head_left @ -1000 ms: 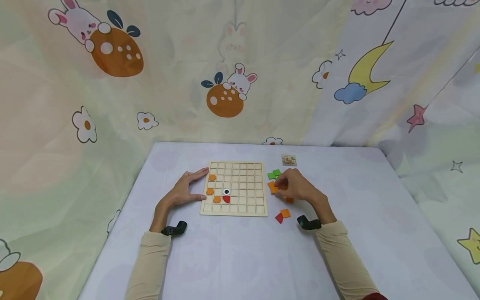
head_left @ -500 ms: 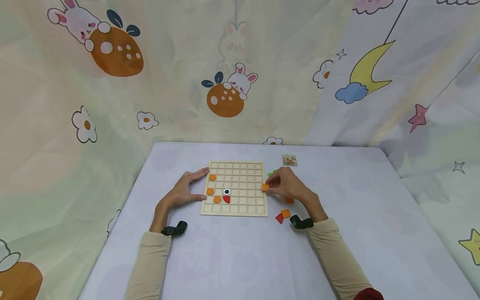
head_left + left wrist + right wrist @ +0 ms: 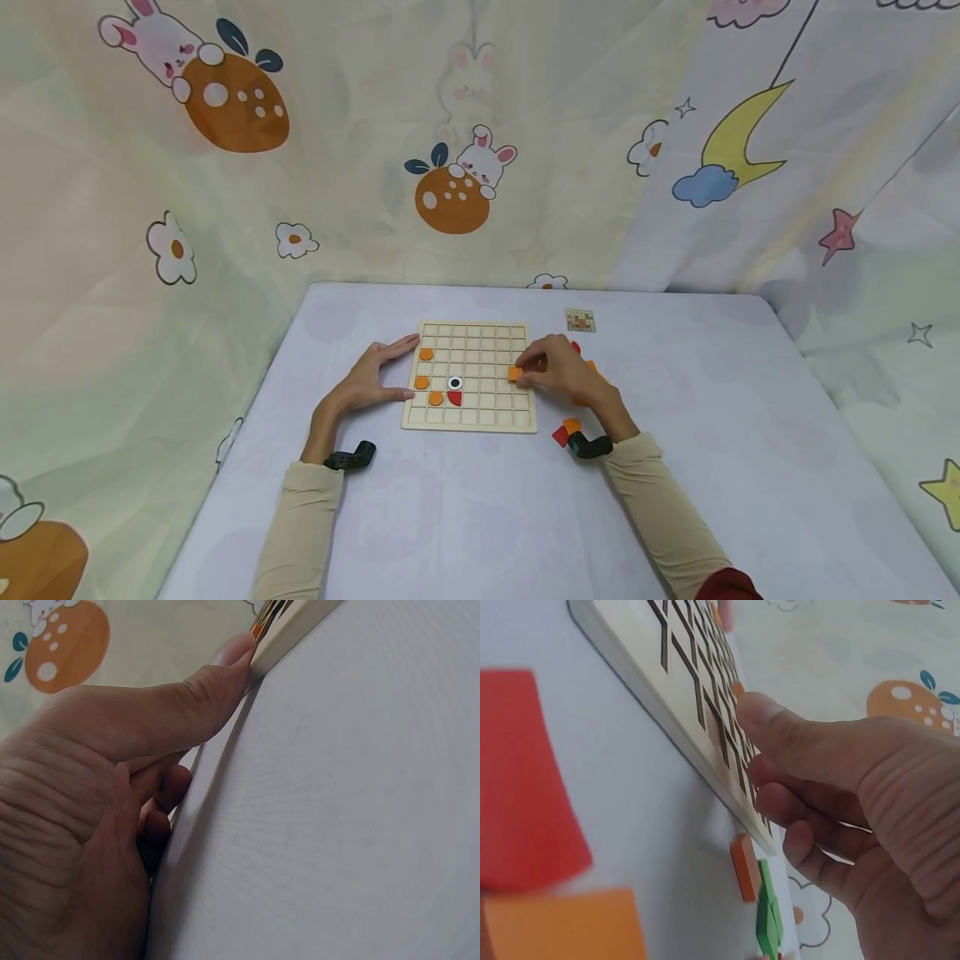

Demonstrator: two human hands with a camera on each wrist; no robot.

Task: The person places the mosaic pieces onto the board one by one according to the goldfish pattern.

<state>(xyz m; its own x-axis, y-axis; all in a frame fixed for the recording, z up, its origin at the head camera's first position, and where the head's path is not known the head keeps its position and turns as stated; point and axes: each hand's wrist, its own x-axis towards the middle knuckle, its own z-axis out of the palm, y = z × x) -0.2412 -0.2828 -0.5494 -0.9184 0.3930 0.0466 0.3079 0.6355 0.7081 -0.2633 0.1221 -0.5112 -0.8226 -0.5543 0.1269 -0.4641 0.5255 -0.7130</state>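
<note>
Brings an orange square (image 3: 514,374), pinched in right grip (image 3: 557,367), from the edge of the gridded board (image 3: 468,427) to its rightmost columns, apparently not yet placed; touches the left side with left grip (image 3: 367,379) spread.

Across from me, a pale, creased curtain (image 3: 360,125) shows cartoon rabbits (image 3: 480,169), a yellow moon (image 3: 726,137) and a pink star (image 3: 839,232). A white-covered table (image 3: 465,517) stands before it in soft, even light.
</note>
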